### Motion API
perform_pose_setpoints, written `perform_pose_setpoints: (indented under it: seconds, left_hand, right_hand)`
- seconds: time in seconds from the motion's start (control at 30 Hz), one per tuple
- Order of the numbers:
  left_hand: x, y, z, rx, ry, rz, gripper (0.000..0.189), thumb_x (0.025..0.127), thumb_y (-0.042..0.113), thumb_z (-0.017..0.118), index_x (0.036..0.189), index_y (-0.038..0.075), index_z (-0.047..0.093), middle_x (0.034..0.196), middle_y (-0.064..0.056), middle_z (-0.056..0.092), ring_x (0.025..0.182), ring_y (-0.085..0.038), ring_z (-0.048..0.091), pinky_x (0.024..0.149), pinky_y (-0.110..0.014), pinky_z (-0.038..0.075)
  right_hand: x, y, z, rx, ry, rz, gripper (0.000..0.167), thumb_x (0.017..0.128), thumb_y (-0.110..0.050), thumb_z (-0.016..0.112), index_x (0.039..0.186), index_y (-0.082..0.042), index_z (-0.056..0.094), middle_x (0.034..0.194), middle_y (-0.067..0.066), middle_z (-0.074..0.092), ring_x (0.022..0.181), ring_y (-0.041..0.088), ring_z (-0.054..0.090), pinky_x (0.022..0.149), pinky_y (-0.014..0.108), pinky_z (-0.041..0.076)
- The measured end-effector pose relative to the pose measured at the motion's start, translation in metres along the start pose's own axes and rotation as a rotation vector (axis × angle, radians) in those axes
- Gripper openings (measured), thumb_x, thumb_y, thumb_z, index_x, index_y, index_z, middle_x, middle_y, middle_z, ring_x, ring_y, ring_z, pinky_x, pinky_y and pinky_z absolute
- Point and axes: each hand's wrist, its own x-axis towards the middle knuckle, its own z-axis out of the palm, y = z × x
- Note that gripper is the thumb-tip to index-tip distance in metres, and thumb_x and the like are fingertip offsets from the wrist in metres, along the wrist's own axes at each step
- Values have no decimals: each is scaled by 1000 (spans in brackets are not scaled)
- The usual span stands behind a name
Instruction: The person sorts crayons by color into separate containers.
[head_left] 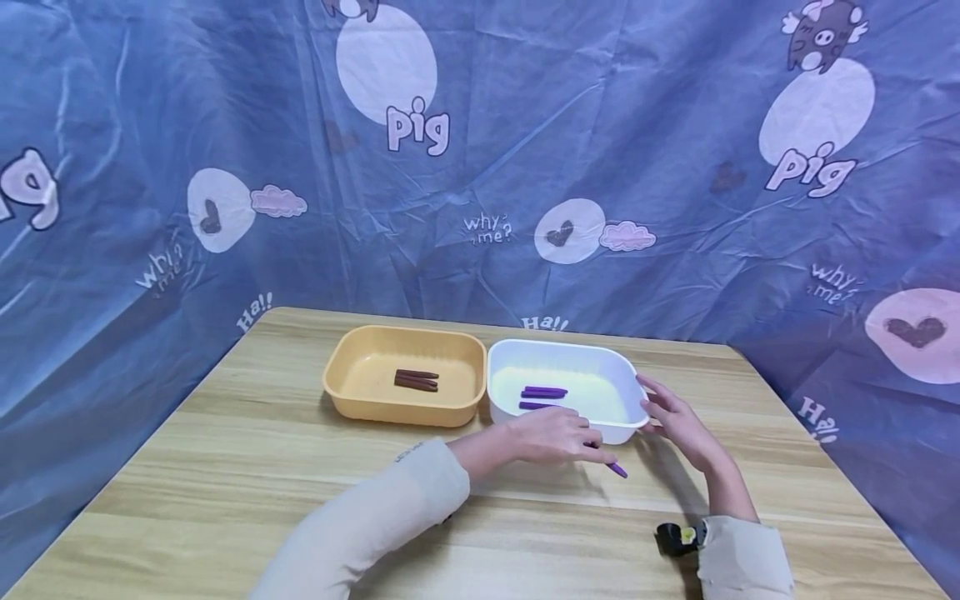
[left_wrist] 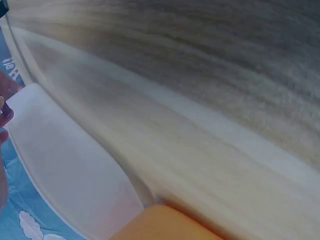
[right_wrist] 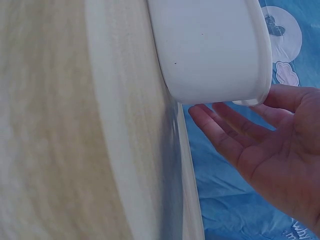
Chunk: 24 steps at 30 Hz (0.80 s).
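My left hand [head_left: 551,435] passes in front of the white basin [head_left: 567,347] and pinches a purple crayon-like stick [head_left: 617,470], its tip pointing down to the right. Inside the basin lie several similar purple sticks [head_left: 543,392], partly hidden by that hand. At the basin's right end, my right hand [head_left: 678,427] holds the rim; in the right wrist view, the thumb is at the rim and the fingers [right_wrist: 225,140] spread along the outside. Only a sliver of the left hand's fingers shows at the left wrist view's edge.
A yellow-orange basin [head_left: 405,412] stands against the white one's left side, with several dark brown sticks [head_left: 416,380] in it. Both sit on a wooden table [head_left: 225,467]. A blue printed cloth [head_left: 465,167] hangs behind the table.
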Motion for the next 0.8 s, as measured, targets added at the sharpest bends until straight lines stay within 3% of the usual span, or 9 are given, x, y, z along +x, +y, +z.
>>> perform_pose_setpoints:
  seconds: [0.17, 0.47, 0.63, 0.8]
  left_hand:
    - [-1, -7, -5, 30, 40, -7, 44, 91, 10, 47, 131, 26, 52, 108, 6, 57, 88, -9, 54, 75, -19, 41]
    - [-4, -26, -9, 99, 65, -80, 39, 95, 11, 43, 128, 28, 54, 104, 5, 58, 86, -11, 54, 73, -22, 42]
    - [-7, -36, -5, 69, 45, -190, 37, 94, 11, 47, 124, 28, 58, 100, 5, 58, 81, -11, 54, 68, -21, 42]
    - [-8, -43, 1, 65, 7, -317, 36, 92, 12, 51, 123, 28, 60, 100, 5, 59, 82, -11, 54, 66, -19, 43]
  right_hand:
    - [1, 2, 0, 0, 0, -5, 53, 100, -16, 37, 144, 3, 14, 135, 38, 25, 110, 33, 46, 86, 38, 46]
    - [0, 3, -1, 10, 3, -12, 53, 100, -16, 37, 144, 4, 15, 134, 38, 26, 99, 9, 51, 83, 32, 47]
    - [1, 3, -1, 14, 9, -15, 53, 100, -15, 37, 144, 4, 15, 135, 38, 25, 98, 8, 51, 81, 29, 48]
    - [1, 4, -1, 9, 11, -8, 53, 100, -14, 38, 144, 4, 15, 136, 38, 25, 105, 18, 50, 81, 27, 48]
